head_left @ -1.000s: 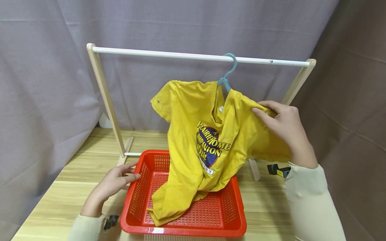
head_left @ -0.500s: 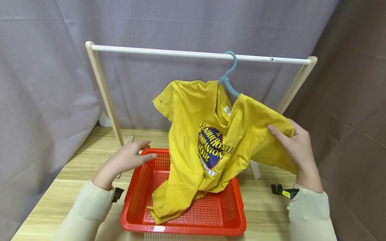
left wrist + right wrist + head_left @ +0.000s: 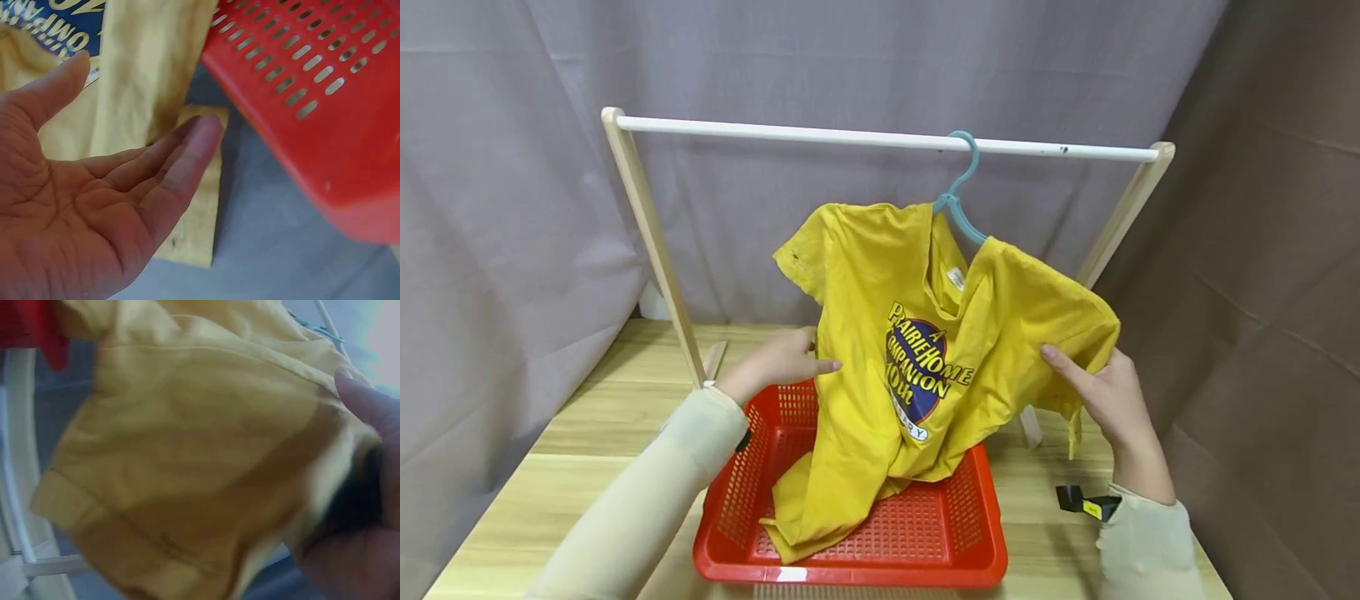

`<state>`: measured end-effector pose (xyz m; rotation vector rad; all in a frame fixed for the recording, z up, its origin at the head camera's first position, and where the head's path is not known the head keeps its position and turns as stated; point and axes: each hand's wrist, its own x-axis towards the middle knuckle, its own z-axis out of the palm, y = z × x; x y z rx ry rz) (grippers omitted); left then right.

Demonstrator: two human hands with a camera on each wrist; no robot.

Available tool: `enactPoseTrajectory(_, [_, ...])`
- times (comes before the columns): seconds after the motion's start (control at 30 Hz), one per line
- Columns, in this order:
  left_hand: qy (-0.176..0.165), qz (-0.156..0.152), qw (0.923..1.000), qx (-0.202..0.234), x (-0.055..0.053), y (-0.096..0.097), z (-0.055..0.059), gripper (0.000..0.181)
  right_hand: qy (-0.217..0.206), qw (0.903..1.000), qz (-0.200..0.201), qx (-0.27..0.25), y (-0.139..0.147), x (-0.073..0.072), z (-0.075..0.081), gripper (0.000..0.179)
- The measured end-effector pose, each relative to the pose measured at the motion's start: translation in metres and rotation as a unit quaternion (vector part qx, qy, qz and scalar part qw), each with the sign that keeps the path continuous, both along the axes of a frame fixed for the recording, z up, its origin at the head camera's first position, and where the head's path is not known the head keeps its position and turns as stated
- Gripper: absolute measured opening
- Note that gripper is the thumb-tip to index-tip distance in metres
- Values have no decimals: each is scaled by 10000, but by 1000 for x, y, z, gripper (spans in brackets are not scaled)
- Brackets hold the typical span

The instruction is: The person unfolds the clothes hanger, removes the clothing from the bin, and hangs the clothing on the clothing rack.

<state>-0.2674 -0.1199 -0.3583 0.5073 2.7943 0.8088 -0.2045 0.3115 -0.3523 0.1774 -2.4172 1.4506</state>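
Observation:
A yellow T-shirt (image 3: 857, 292) with a printed front hangs from a light blue hanger (image 3: 964, 221), its lower part drooping into a red basket (image 3: 850, 575). The hanger's hook is over the white bar (image 3: 775, 132) of a rack. At the shirt's left edge is my left hand (image 3: 778, 358); in the left wrist view its thumb and fingers (image 3: 178, 165) are spread apart on either side of the cloth. My right hand (image 3: 1108, 396) grips the shirt near the right sleeve, thumb in front and fingers mostly hidden behind. Most of the hanger is inside the shirt.
Wooden posts (image 3: 651, 242) hold up the rack at both ends. Basket and rack stand on a wood-grain table (image 3: 587, 425). Grey curtains (image 3: 497, 208) close off the back and left, and a browner one (image 3: 1277, 292) the right.
My left hand has left the basket's rim and moved right to the shirt's edge. The right hand has moved lower along the sleeve, and more of the hanger shows at the neck.

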Motion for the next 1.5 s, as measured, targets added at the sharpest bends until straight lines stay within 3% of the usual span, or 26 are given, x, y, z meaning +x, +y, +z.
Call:
enactPoseTrajectory(0.17, [175, 26, 9996, 221, -6, 10, -5, 65, -271, 9965, 794, 5, -7, -2, -19, 37])
enactPoseTrajectory(0.3, [-183, -152, 9969, 747, -7, 20, -12, 56, -473, 9909, 1263, 47, -15, -8, -32, 41])
enactPoseTrajectory(0.4, [-463, -251, 9932, 1040, -5, 28, -14, 47, -460, 9912, 1242, -90, -20, -12, -38, 44])
enactPoseTrajectory(0.53, [-629, -157, 9888, 1342, -3, 34, -15, 32, -320, 9913, 1168, -515, -26, -14, -35, 46])
enactPoseTrajectory(0.7, [-942, 125, 9748, 2018, -6, 28, -16, 19, -167, 9880, 1190, -966, -32, -9, -23, 43])
enactPoseTrajectory(0.9, [-1079, 390, 9612, 2508, -10, 13, 4, 21, 228, 9791, 1263, -1576, -28, -16, -21, 39])
enactPoseTrajectory(1.17, [-743, 613, 9552, 2798, -15, -14, 38, 25, 766, 9536, 1029, -2723, -22, -29, -26, 41])
enactPoseTrajectory(1.27, [-675, 784, 9517, 2891, -18, -25, 44, 27, 765, 9481, 790, -2985, -20, -28, -28, 38])
enactPoseTrajectory(1.5, [-392, 1134, 9483, 2938, -23, -43, 53, 29, 633, 9465, 237, -3156, -13, -24, -27, 26])
